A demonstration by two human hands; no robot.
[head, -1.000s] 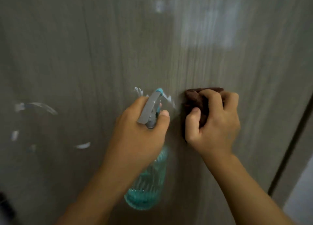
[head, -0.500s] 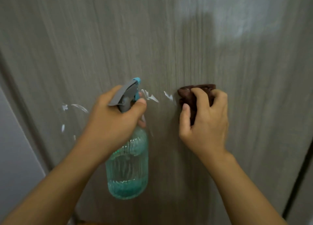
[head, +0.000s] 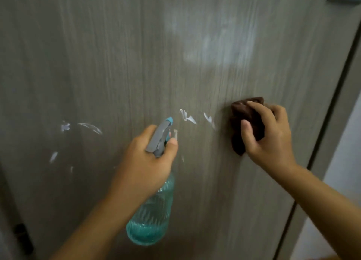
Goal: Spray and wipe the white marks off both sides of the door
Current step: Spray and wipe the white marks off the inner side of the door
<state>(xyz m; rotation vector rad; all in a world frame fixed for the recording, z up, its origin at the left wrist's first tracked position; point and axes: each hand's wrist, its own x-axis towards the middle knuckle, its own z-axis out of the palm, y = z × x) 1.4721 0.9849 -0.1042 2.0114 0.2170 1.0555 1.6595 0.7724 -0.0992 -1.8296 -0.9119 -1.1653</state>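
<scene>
Gripping the neck of a teal spray bottle [head: 151, 216], the left hand [head: 144, 166] curls round its grey trigger head, nozzle aimed at the grey wood-grain door [head: 97, 64]. At three o'clock from it, the right hand [head: 271, 140] presses a bunched brown cloth [head: 239, 119] to the door, fingers curled over it. White marks [head: 187, 117] streak the panel between nozzle and cloth; more white smears [head: 89, 127] lie at nine o'clock of the bottle.
</scene>
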